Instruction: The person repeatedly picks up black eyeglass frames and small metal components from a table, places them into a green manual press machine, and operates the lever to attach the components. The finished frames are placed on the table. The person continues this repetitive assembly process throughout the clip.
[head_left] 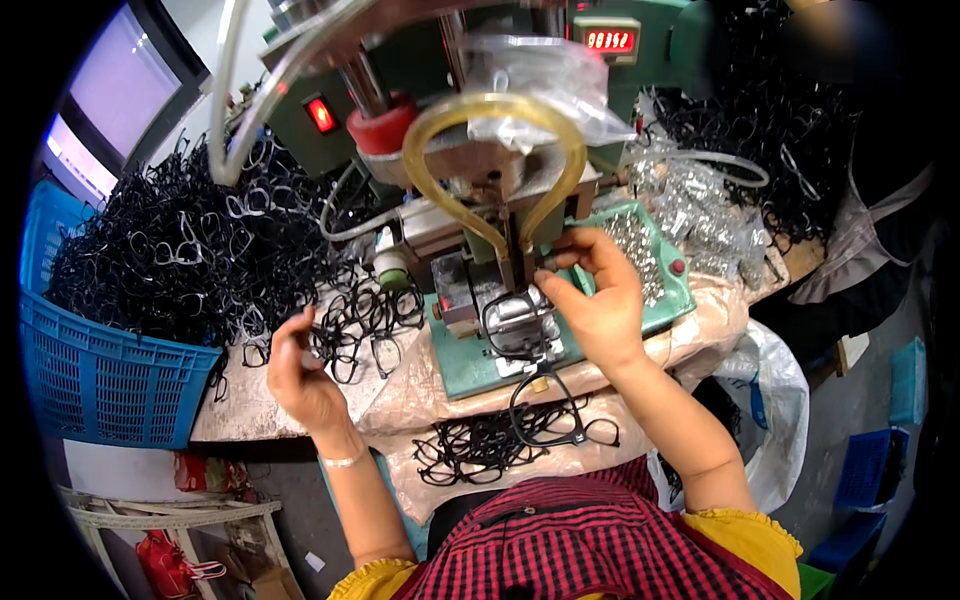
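Observation:
A black eyeglass frame (513,325) sits on the metal fixture under the press, one rim around the silver block. Its other rim (548,410) hangs over the front edge of the green base plate (470,375). My right hand (605,305) is at the press tooling (515,262), thumb and fingers curled close to it. Whatever small thing they pinch is hidden. My left hand (308,385) is raised at the left beside loose black eyeglass frames (365,315), its fingers slightly bent and apart, with nothing visible in them.
A blue basket (120,375) heaped with black frames stands at the left. Beside my right hand, a green tray (680,290) contains small metal parts. More frames (480,440) lie near my apron. A yellowish hose (495,105) loops before the press; a white sack (770,400) is at the right.

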